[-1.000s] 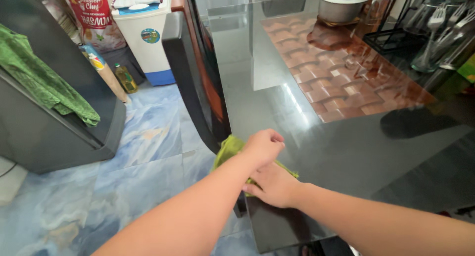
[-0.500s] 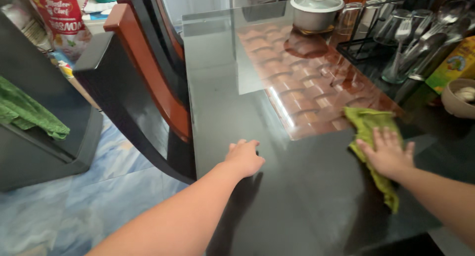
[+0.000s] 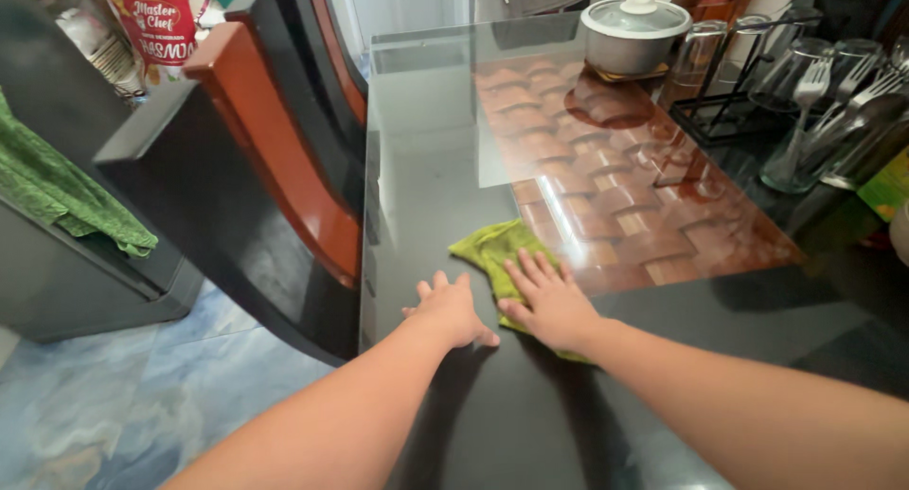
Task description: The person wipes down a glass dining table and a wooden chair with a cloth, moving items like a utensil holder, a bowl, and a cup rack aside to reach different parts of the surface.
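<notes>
right hand (image 3: pixel 549 305): our fingers spread flat on the green cloth (image 3: pixel 492 249)
left hand (image 3: pixel 450 310): fingers loosely open, resting near the surface (image 3: pixel 426 168) edge
room: open glass ahead, chair (image 3: pixel 275 159) hugging the left edge

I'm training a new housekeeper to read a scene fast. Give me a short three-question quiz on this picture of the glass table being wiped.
1. True or false: the right hand lies flat on the green cloth.
2. Where is the left hand? A) on the lidded pot B) flat on the glass tabletop, beside the cloth C) gripping the chair back
3. Fill in: the forks stand in a ____ at the far right of the table.

Key
1. True.
2. B.
3. Glass.
</notes>
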